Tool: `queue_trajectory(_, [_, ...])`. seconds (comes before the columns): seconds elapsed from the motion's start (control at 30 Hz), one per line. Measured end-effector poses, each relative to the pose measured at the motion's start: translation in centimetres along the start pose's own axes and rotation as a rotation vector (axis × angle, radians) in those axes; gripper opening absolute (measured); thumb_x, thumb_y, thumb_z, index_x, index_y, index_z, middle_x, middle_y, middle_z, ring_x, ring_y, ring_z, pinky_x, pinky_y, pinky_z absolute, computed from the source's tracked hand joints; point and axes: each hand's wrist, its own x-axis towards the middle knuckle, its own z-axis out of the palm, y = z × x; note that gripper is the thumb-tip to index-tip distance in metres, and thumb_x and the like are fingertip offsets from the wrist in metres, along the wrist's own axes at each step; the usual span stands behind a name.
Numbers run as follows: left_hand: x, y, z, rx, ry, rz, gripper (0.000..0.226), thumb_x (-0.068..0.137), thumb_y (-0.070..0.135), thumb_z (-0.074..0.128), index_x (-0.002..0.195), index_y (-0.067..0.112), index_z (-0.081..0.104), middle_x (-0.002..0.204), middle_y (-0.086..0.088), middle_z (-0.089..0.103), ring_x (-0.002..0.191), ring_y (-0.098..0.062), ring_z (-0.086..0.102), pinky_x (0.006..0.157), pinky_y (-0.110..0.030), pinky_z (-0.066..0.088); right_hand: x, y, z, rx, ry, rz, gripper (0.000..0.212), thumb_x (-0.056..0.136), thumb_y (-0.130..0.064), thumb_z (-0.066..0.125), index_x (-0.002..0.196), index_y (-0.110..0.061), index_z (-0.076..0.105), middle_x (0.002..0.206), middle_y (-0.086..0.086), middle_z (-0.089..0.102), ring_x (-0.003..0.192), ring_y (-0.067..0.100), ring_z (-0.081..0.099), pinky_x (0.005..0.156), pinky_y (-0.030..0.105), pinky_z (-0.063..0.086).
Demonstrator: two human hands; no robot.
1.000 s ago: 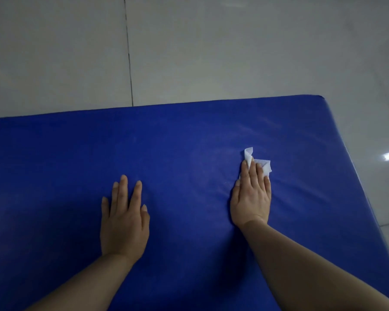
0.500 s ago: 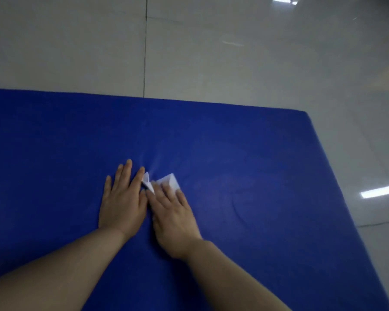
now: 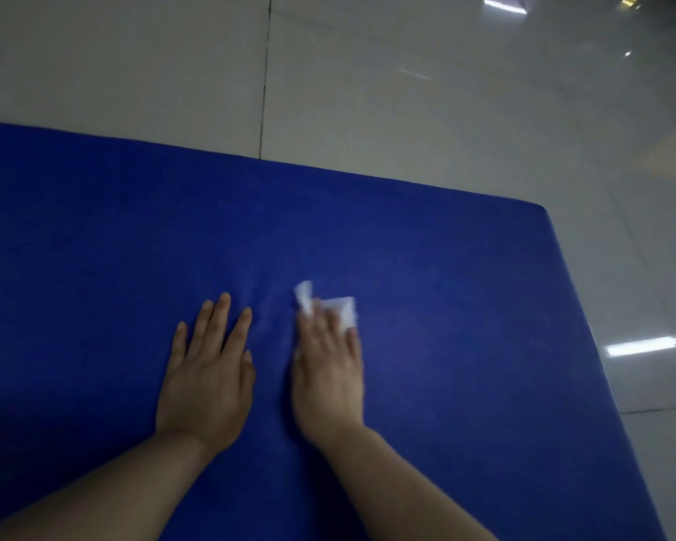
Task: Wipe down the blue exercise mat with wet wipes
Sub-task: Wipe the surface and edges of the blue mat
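The blue exercise mat (image 3: 465, 306) fills most of the view, with its far right corner at the upper right. My left hand (image 3: 207, 369) lies flat on the mat, palm down, fingers apart, holding nothing. Just to its right, my right hand (image 3: 328, 369) presses a white wet wipe (image 3: 342, 308) onto the mat. The wipe sticks out past the fingertips and is blurred; most of it is hidden under the hand.
Shiny grey floor tiles (image 3: 406, 91) surround the mat beyond its far and right edges, with light reflections at the right. A dark tile joint (image 3: 265, 72) runs away from the mat's far edge.
My right hand swept the wipe left until it touched my left hand, and has now moved back to the right, leaving a gap. My left hand has stayed flat on the mat.
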Motion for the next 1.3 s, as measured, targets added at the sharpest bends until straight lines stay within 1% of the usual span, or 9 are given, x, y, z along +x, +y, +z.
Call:
queue_trajectory(0.17, [0.0,-0.1,-0.1,-0.012,0.003,0.004,0.065,0.091,0.037,0.008,0.148,0.012,0.028,0.158,-0.007,0.009,0.146,-0.021,0.004,0.118,-0.043,0.003,-0.2,2.0,-1.5,0.046,-0.06,-0.163,0.065,0.089,-0.011,0.03,0.152,-0.018,0.019,0.156,-0.002,0.027,0.144,0.016,0.021,0.116,0.038,0.023])
queue_trajectory(0.3, [0.0,0.0,0.2,-0.008,0.014,-0.004,0.062,0.092,0.035,0.011,0.147,0.012,0.029,0.158,-0.007,0.009,0.146,-0.021,0.005,0.118,-0.043,0.002,-0.3,12.4,-5.0,0.011,0.153,0.328,0.063,0.091,0.003,0.036,0.151,-0.012,0.02,0.143,0.013,0.042,0.132,0.034,0.035,0.112,0.042,0.028])
queue_trajectory(0.43, [0.1,0.1,0.3,0.002,0.019,-0.004,0.06,0.093,0.033,0.014,0.148,0.012,0.028,0.158,-0.008,0.009,0.146,-0.022,0.006,0.118,-0.043,0.002,-2.0,16.2,-6.0,-0.013,0.128,0.704,0.057,0.099,-0.012,0.029,0.152,-0.017,0.009,0.154,0.008,0.029,0.143,0.024,0.02,0.115,0.045,0.015])
queue_trajectory(0.57, [0.0,0.2,0.3,-0.006,0.022,-0.014,0.051,0.099,0.025,0.024,0.148,0.011,0.028,0.158,-0.009,0.01,0.146,-0.022,0.006,0.118,-0.044,0.003,-2.5,8.2,-4.0,-0.019,0.098,0.27,0.072,0.085,-0.002,0.039,0.152,-0.011,0.013,0.135,0.007,0.047,0.128,0.025,0.039,0.114,0.045,0.023])
queue_trajectory(0.73, [0.2,0.0,0.2,-0.006,0.013,-0.016,0.053,0.096,0.021,0.037,0.148,0.012,0.029,0.158,-0.009,0.011,0.146,-0.023,0.006,0.116,-0.043,0.001,-6.8,0.1,-0.7,0.0,-0.156,-0.341,0.061,0.09,-0.025,0.032,0.15,-0.018,0.022,0.152,-0.001,0.031,0.143,0.019,0.025,0.113,0.042,0.029])
queue_trajectory(0.83, [0.1,-0.1,0.0,-0.012,0.011,-0.011,0.054,0.096,0.024,0.03,0.149,0.014,0.024,0.159,-0.007,0.006,0.146,-0.019,0.0,0.117,-0.039,-0.004,-5.4,3.4,-2.4,0.129,-0.079,-0.192,0.063,0.091,-0.01,0.033,0.152,-0.019,0.017,0.14,0.004,0.043,0.131,0.022,0.037,0.114,0.025,0.02])
queue_trajectory(1.03, [0.1,-0.1,0.2,-0.025,0.028,-0.004,0.053,0.097,0.025,0.03,0.149,0.014,0.024,0.159,-0.007,0.008,0.147,-0.02,0.002,0.118,-0.04,-0.003,-4.6,12.8,-5.7,0.078,0.097,0.601,0.062,0.099,-0.008,0.028,0.148,-0.034,0.0,0.157,-0.003,0.022,0.145,0.018,0.015,0.118,0.041,0.01])
queue_trajectory(1.17, [0.2,-0.1,0.2,-0.011,0.021,0.0,0.054,0.097,0.025,0.029,0.15,0.015,0.023,0.16,-0.006,0.007,0.147,-0.02,0.001,0.117,-0.038,-0.005,-5.7,5.9,-3.9,0.046,0.008,0.264,0.075,0.086,-0.002,0.033,0.153,-0.023,0.006,0.151,-0.004,0.031,0.136,0.017,0.031,0.116,0.032,0.016])
queue_trajectory(1.3, [0.3,-0.4,0.3,-0.005,0.02,0.01,0.054,0.097,0.026,0.031,0.149,0.015,0.024,0.16,-0.007,0.007,0.147,-0.022,0.002,0.116,-0.038,-0.004,-9.0,-0.3,-1.9,0.09,-0.28,-0.162,0.062,0.091,-0.022,0.026,0.152,-0.023,0.015,0.159,-0.006,0.013,0.146,0.017,0.014,0.116,0.044,0.014])
